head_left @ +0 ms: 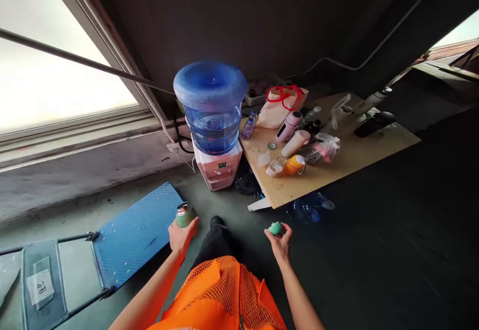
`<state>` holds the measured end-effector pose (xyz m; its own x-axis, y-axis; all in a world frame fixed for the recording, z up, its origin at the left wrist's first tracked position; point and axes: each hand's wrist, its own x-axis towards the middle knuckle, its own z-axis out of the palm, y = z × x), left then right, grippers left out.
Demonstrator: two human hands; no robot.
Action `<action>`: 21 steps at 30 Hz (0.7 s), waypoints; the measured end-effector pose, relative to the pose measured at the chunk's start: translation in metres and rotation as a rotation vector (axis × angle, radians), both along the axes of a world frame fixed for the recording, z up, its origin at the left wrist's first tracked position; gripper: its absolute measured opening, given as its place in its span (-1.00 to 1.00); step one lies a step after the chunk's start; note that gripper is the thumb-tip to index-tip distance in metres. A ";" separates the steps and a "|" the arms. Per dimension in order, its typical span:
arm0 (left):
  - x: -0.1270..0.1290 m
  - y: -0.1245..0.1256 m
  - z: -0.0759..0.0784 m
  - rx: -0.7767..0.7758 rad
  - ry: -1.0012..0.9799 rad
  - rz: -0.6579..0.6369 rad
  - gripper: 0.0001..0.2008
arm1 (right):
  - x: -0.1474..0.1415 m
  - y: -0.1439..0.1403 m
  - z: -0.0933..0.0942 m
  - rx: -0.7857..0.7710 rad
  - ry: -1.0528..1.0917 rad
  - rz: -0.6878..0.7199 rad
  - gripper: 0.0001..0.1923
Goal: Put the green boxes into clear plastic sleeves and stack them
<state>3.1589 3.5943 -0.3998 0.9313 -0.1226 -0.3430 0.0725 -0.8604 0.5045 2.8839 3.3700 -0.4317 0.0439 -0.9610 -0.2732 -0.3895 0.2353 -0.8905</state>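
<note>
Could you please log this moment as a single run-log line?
left hand: holds green flask | right hand: holds green cap | ahead: water dispenser

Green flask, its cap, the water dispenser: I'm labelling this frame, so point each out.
green flask [185,215]: head view, on its side wall above the left hand's fingers.
green cap [275,228]: head view, on its top.
water dispenser [218,167]: head view, on its white front panel.
</note>
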 end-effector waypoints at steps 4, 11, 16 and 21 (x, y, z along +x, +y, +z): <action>-0.010 -0.039 0.014 -0.091 -0.029 -0.161 -0.31 | 0.030 -0.062 0.008 -0.115 0.042 -0.084 -0.16; -0.010 -0.080 0.038 -0.250 -0.051 -0.464 -0.19 | 0.068 -0.132 0.006 -0.233 0.223 -0.196 -0.29; -0.008 -0.079 0.036 -0.257 -0.049 -0.593 -0.08 | 0.082 -0.146 -0.005 -0.228 0.277 -0.255 -0.23; -0.007 -0.082 0.029 -0.240 -0.096 -0.640 -0.08 | 0.080 -0.135 0.004 -0.283 0.246 -0.203 0.03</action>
<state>3.1523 3.5121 -0.3713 0.6751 -0.7208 -0.1574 -0.4671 -0.5827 0.6650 2.9640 3.2352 -0.4274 -0.1875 -0.9820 0.0238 -0.5694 0.0889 -0.8172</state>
